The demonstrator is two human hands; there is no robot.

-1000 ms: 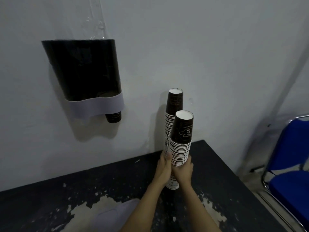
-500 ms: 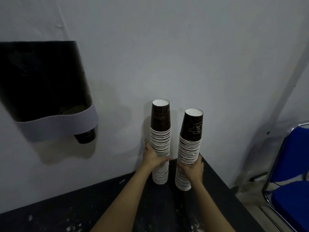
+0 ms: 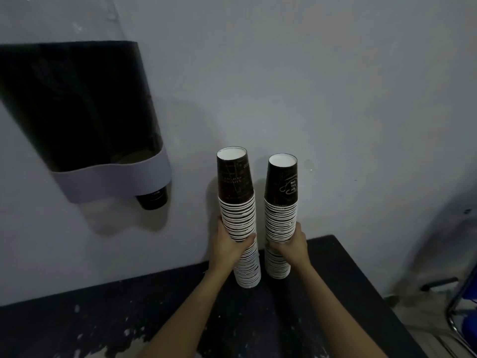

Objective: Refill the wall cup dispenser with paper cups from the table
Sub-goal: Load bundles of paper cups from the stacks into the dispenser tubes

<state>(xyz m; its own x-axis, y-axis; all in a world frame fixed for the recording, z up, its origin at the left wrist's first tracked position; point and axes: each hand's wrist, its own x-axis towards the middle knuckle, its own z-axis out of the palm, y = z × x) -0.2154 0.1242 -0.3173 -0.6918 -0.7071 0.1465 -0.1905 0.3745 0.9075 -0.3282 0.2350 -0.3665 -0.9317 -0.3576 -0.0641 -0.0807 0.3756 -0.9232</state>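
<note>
Paper cups make up both loads: the left hand (image 3: 228, 245) wraps its fingers and thumb round the middle of the left stack (image 3: 238, 218), and the right hand (image 3: 291, 245) grips the right stack (image 3: 281, 215) at about the same height, each hand closed firmly on its own column. Both stacks stand upside down, white bases uppermost, near the wall (image 3: 309, 73) over the far edge of the dark table (image 3: 348, 293); whether their lower ends rest on the tabletop or hang just above it cannot be told from this angle. Such a nested column should be light but loose: the cups can telescope apart or bend at a joint, and a hard squeeze would dent the thin paper, so a mid-height grip like this one, or one hand below the bottom rim, seems the safest hold. The left stack leans slightly, its foot toward the camera. The wall cup dispenser (image 3: 85, 112) hangs to the left, well apart from both stacks, a dark tube with a pale band low down and one cup (image 3: 152, 200) poking out beneath. Its left side runs off the frame, its top opening is not visible, and the dark body hides how many cups remain inside. At the right edge only a sliver of a blue chair (image 3: 467, 329) shows.
</note>
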